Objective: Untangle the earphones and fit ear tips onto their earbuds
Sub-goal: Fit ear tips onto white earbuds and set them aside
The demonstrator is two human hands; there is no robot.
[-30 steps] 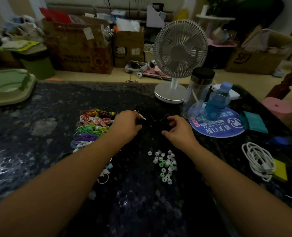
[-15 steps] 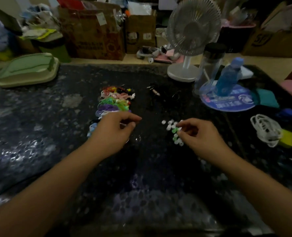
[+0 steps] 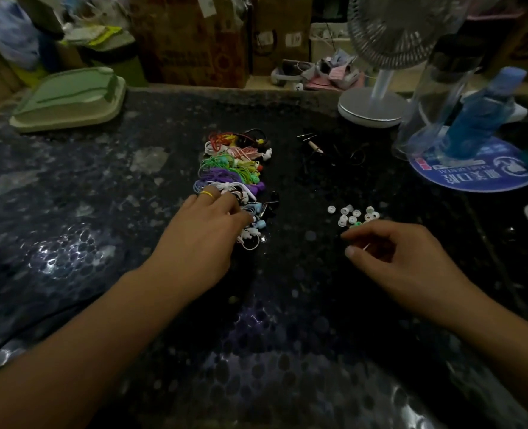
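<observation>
Earphones (image 3: 233, 168): a heap of coiled pairs on the dark speckled tabletop, colours banded from far to near as red/orange, pink/white, green/yellow, purple, then white and pale blue. Cables are looped and interlaced; individual pairs cannot be separated by eye. A few pale blue and white earbuds (image 3: 258, 226) lie loose at the near end of the heap. Ear tips (image 3: 350, 215): a small scatter of white rings with at least one green among them, well apart to the right of the heap.
</observation>
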